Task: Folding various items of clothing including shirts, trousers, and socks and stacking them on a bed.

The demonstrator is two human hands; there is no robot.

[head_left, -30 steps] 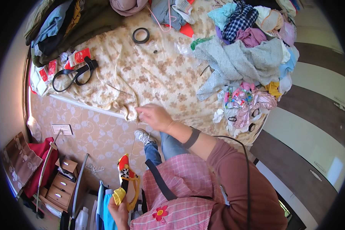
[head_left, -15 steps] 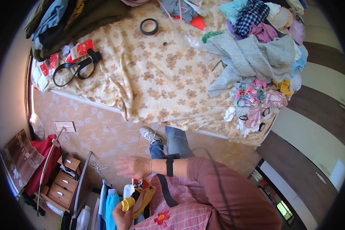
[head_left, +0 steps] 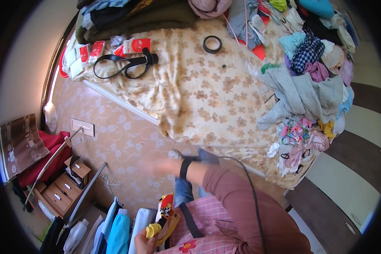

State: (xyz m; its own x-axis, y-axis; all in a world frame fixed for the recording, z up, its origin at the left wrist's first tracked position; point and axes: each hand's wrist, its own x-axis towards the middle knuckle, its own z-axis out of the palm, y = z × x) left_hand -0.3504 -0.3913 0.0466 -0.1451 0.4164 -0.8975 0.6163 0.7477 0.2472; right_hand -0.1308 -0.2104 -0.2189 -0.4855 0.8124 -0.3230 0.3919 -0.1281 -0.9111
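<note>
A yellow cloth (head_left: 169, 224) with red and black patterned parts, perhaps a scarf, hangs bunched in front of my pink checked apron (head_left: 207, 216). Near the lower edge my left hand (head_left: 144, 245) is closed on a yellow gathered end of it. My right hand (head_left: 158, 165) reaches across from the right, above the floor and apart from the cloth. It is smeared by motion, so its fingers do not show clearly. A black strap circles the right wrist, and a dark cable runs over the brown sleeve.
Ahead is a bed (head_left: 224, 97) with a flowered blanket, a coiled black belt (head_left: 127, 67), a roll of black tape (head_left: 212, 44) and clothes piled to the right (head_left: 309, 89). Lower left, hanging clothes (head_left: 118, 233) and a small wooden drawer unit (head_left: 63, 190) stand beside a metal rail.
The view has turned left, so the bed lies further right in the picture. My right hand has moved up and away from the cloth. The left hand keeps its hold.
</note>
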